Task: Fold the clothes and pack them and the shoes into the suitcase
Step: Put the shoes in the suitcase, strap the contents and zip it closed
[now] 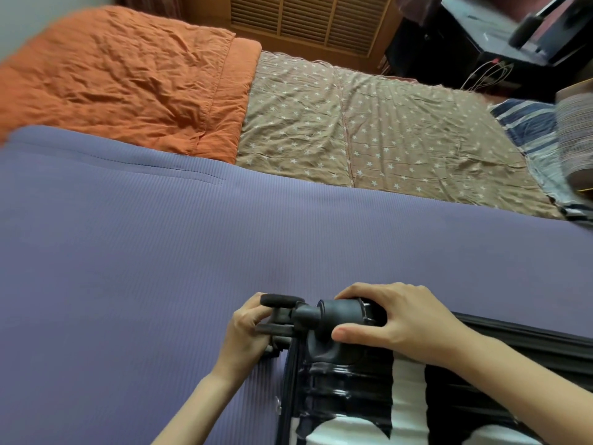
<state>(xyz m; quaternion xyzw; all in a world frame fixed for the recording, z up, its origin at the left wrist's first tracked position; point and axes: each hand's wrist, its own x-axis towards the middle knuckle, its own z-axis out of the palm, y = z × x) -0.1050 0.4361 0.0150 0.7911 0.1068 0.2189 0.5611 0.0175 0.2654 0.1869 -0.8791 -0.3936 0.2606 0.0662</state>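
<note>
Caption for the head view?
Left hand and right hand grip the wheeled corner of a dark suitcase over a purple bedcover.

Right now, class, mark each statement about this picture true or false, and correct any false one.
1. The left hand holds a wheel of the suitcase. True.
2. The right hand lies flat on the purple ribbed cover. False: it grips the wheel mount at the corner of the suitcase.
3. The star-patterned sheet lies to the right of the orange quilt. True.
4. A pair of shoes sits on the star-patterned sheet. False: no shoes show there.
</note>
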